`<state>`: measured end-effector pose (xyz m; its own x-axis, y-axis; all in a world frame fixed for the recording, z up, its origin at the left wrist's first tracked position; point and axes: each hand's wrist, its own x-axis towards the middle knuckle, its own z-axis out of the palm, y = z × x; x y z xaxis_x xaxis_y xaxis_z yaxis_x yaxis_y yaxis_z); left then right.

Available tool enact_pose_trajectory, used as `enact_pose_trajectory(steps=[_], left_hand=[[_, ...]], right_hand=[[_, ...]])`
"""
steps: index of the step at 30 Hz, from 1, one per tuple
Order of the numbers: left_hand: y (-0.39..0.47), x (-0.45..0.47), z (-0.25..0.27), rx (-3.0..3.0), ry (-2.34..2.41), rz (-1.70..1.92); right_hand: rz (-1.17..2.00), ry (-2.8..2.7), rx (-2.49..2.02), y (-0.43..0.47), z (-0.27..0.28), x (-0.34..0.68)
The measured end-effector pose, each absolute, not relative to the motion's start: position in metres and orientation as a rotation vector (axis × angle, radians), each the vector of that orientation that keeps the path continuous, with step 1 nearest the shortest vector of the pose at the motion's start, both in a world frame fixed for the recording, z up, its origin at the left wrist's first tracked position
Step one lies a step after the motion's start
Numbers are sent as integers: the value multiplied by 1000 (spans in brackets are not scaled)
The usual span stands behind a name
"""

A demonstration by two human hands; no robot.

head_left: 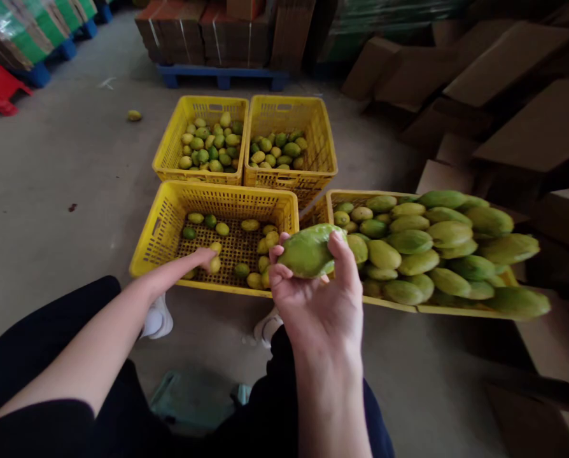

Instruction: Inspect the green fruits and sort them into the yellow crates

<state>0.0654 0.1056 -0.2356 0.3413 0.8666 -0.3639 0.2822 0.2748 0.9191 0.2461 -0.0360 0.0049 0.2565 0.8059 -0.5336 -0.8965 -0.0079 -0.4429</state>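
While the right hand (320, 299) holds a green mango (308, 251) up in front of the camera, fingers and thumb clamped round it, the left hand (203, 257) reaches down into the near crate (155, 238), fingers closed round a small yellow fruit (214, 262) at the crate floor; whether it is really gripped or just touched I cannot tell for sure, the fingers hide most of it. The mango sits in the air between the near crate and the full crate (330, 203) on the right, just above the gap between them. The near crate is thinly filled, fruit scattered over the mesh bottom. Two far crates (201, 105) (289, 105) hold more small fruit, each about a third full. One loose fruit (134, 115) lies on the concrete floor (50, 191) well away at left. Risks as I read them: the right grip is fingertip-heavy on a smooth rounded fruit, so a slip would drop it onto the crate rim or concrete and bruise it. The full crate is heaped well above its rim and looks tilted; a knock from the right wrist could roll the top mangoes off. The left arm is stretched out low, so a reach further in could snag on the rim. Shoes (158, 318) sit close under the near crate, so a dropped fruit lands by the feet.
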Motion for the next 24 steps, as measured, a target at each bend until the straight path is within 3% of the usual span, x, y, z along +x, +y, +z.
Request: enact_pose_trajectory(steps=[3,5,9,13,17,24], left_hand=[[123,63,-192,1575,1200,184],[134,57,-148,1708,1163,150],[130,37,-37,2003,1060,556],[87,18,40,1811,947,1131],[51,16,43,1401,791,1361],[30,29,-20,1155,735,1238]], right_hand=[[1368,107,-799,-28,6,234],[1407,25,-797,-22,5,224],[1456,-212,-870,-11,2,201],[1372,-420,-975,-10,5,175],[1259,-618,-1010,-21,9,160],[763,-942,-1217,-29,10,170]])
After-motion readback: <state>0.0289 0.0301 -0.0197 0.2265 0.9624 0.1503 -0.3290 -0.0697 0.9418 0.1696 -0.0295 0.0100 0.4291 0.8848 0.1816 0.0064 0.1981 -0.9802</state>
